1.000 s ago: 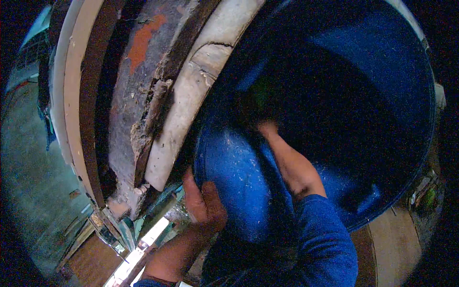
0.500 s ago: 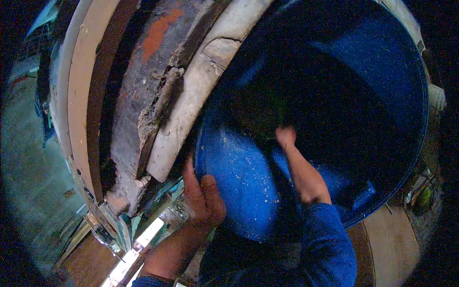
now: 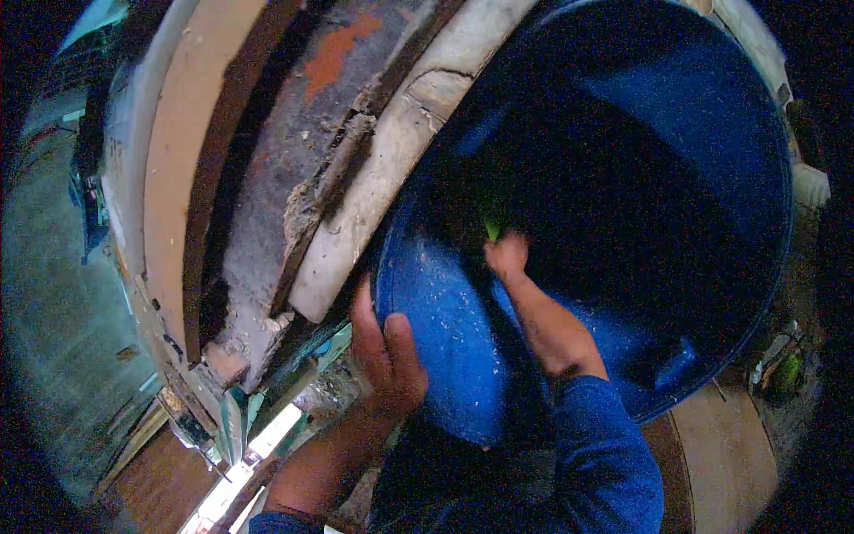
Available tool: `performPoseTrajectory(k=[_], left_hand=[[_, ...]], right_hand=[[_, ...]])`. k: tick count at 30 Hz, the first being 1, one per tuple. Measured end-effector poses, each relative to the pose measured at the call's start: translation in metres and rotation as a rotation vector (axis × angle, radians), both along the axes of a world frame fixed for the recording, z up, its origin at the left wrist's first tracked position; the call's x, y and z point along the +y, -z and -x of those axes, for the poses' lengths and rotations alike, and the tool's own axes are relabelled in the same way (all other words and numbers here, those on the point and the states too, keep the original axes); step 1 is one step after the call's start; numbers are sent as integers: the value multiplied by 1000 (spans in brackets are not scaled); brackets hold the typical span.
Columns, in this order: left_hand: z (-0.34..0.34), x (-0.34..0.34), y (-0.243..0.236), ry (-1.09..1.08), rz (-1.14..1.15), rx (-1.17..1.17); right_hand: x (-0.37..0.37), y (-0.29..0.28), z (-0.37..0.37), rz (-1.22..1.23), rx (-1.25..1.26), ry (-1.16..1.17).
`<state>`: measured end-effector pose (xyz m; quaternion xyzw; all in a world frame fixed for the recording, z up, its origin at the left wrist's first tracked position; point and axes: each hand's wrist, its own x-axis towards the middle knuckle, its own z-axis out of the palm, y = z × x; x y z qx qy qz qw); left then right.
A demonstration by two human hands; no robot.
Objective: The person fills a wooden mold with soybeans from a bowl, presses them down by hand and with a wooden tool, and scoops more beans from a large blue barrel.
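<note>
A large blue plastic barrel (image 3: 436, 329) lies open toward me, its inside mostly in deep shadow. My left hand (image 3: 391, 356) grips its near left rim, thumb on the blue wall and fingers behind the edge. Inside, my right hand (image 3: 508, 255) reaches deep with its fingers curled closed. At those fingertips a slim bright green piece (image 3: 492, 230) shows, leaf-like in shape. Darkness hides what lies beyond it in the barrel.
Left of the barrel stand a worn white plank (image 3: 356, 205), a grey slab with an orange patch (image 3: 267, 169) and a curved tan board (image 3: 169, 151). A greenish floor (image 3: 62, 311) spreads at far left. Something green (image 3: 787, 374) lies at the right.
My right hand has shifted slightly left inside the barrel, and the bright green piece now shows at its fingertips. The left hand keeps its hold on the rim. The view has shifted a little.
</note>
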<state>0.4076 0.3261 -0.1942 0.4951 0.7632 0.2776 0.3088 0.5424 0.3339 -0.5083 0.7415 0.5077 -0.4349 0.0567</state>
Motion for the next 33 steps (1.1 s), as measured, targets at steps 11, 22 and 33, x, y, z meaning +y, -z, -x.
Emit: performPoseTrajectory(k=[11, 22, 33], left_hand=[[-6, 14, -9, 42, -19, 11], [1, 7, -5, 2, 2, 58], [5, -57, -42, 14, 61, 81]], right_hand=[[17, -45, -100, -109, 514, 266], [-24, -226, -140, 31, 877, 728], [-170, -342, -244, -235, 420, 852]])
